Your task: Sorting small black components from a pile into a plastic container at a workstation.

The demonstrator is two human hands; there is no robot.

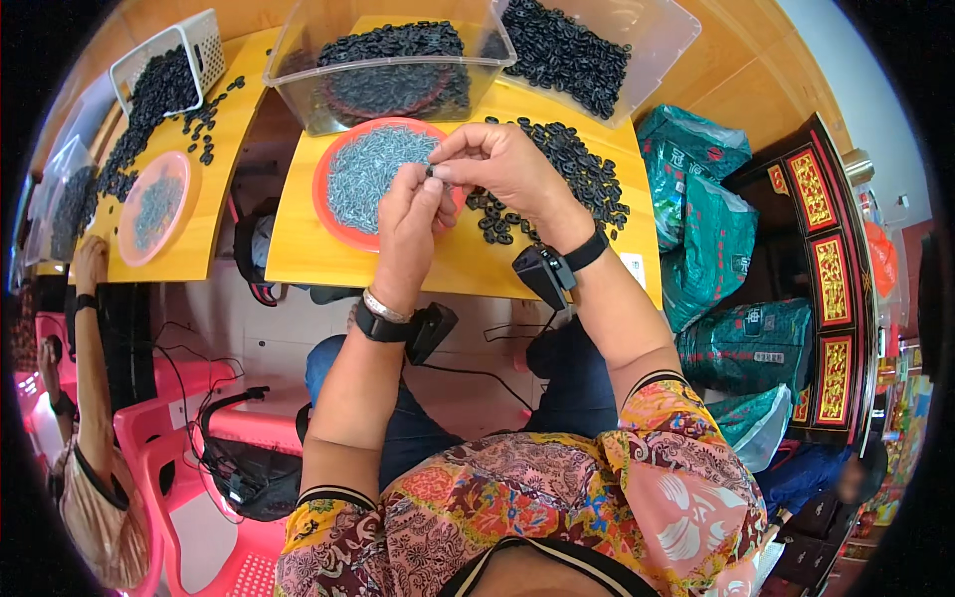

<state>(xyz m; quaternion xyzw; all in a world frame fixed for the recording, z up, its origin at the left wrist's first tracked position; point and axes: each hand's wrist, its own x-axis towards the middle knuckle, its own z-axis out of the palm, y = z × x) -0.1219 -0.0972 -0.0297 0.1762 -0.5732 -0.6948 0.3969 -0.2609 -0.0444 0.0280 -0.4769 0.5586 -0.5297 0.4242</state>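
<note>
Piece (432,172), small and dark, pinched by left hand (409,204) and right hand (505,171) at upper centre — mid-handling, seemingly; silvery pins (370,177) heap the bowl (321,194) there, black pieces (572,164) strew right of it — plenty left; finished count unclear.

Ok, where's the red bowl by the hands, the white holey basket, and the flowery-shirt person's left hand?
Red bowl (320,194): head view, on its left rim.
White basket (207,55): head view, on its right wall.
Left hand (408,217): head view, on its back.
</note>
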